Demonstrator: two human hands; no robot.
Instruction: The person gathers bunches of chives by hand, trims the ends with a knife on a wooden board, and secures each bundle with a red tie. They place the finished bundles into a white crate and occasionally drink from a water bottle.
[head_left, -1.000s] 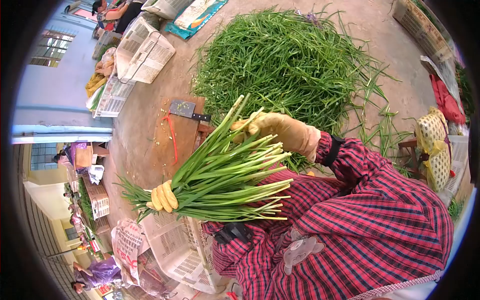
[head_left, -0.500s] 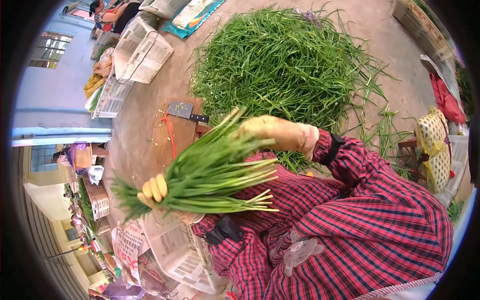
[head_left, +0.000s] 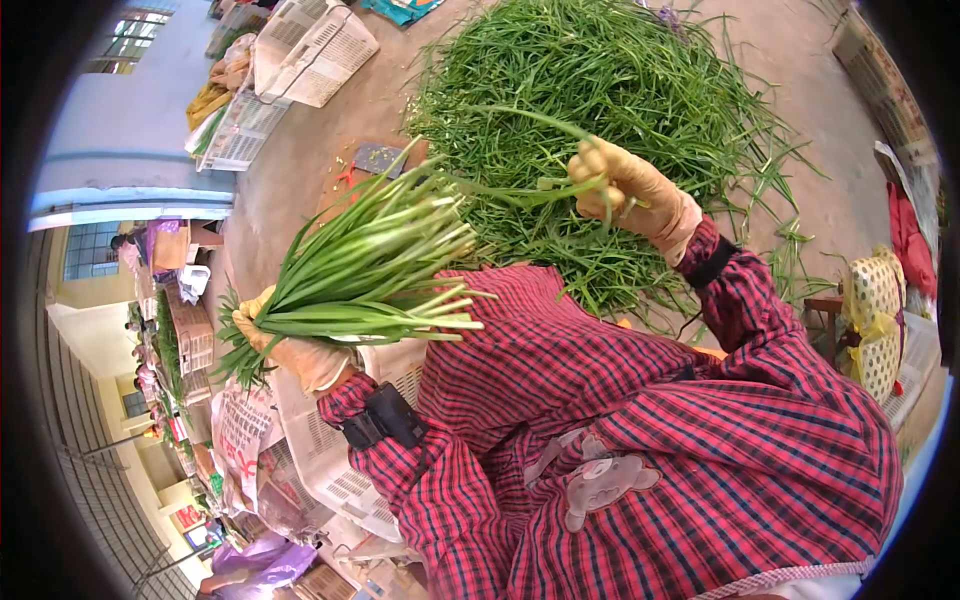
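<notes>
My gloved left hand [head_left: 290, 345] is wrapped round a thick bunch of green stalks [head_left: 370, 260], near the leafy end; the pale cut ends fan out to the right. At the upper right, my gloved right hand [head_left: 630, 192] is closed on a few long green blades, which trail to the left. Behind it lies a large heap of green stalks [head_left: 590, 80] on the floor. A cleaver [head_left: 378, 160] rests on a wooden board [head_left: 335, 190] beyond the bunch, its handle hidden by the stalks.
White plastic crates [head_left: 320, 60] stand at the upper left, another crate [head_left: 335, 450] below my left arm. A yellow patterned cushion [head_left: 873, 325] is on the right beside a red cloth [head_left: 910, 240]. A printed sack [head_left: 240, 440] lies at the lower left.
My right hand has moved away from the bunch to the right, with a few blades in it. My left hand and the bunch have shifted left and up. The view has shifted too.
</notes>
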